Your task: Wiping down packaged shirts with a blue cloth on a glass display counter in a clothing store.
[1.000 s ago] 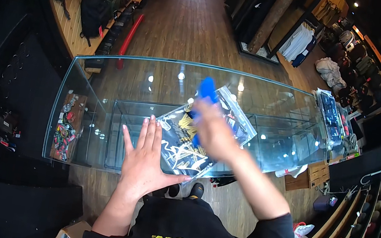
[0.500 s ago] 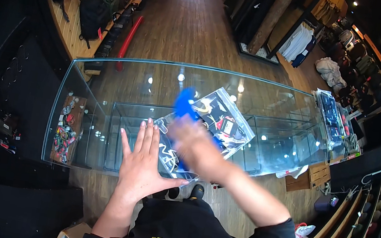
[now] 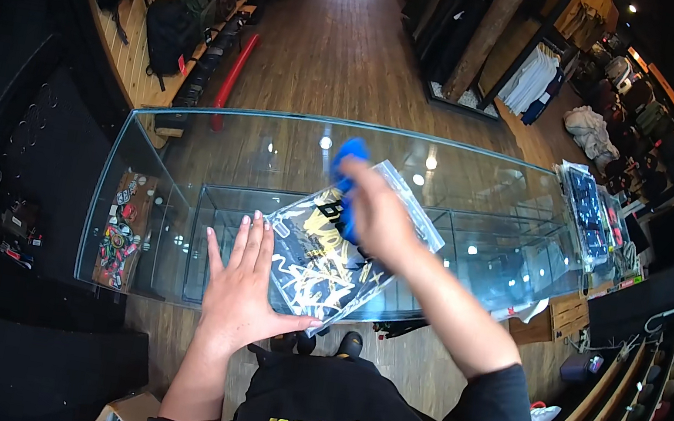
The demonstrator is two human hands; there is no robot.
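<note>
A clear plastic package (image 3: 317,278) with yellow, white and black printed graphics lies tilted on the glass display counter (image 3: 490,248). My left hand (image 3: 242,284) is spread open beside its left edge, fingertips near the upper left edge and thumb on the lower corner. My right hand (image 3: 380,217) is closed on a bright blue cloth (image 3: 345,156) over the upper part of the package, and partly hides both.
Small colourful items (image 3: 117,237) sit in the counter's left end. Stacked packaged goods (image 3: 579,214) lie at its right end. Backpacks (image 3: 165,42), a red tube (image 3: 230,79) and clothing racks (image 3: 520,81) stand beyond. A slatted cap display (image 3: 635,416) is at lower right.
My right hand and the blue cloth moved down-left, then back up and slightly right across the package. My left hand has shifted slightly left and stays spread at the package's edge.
</note>
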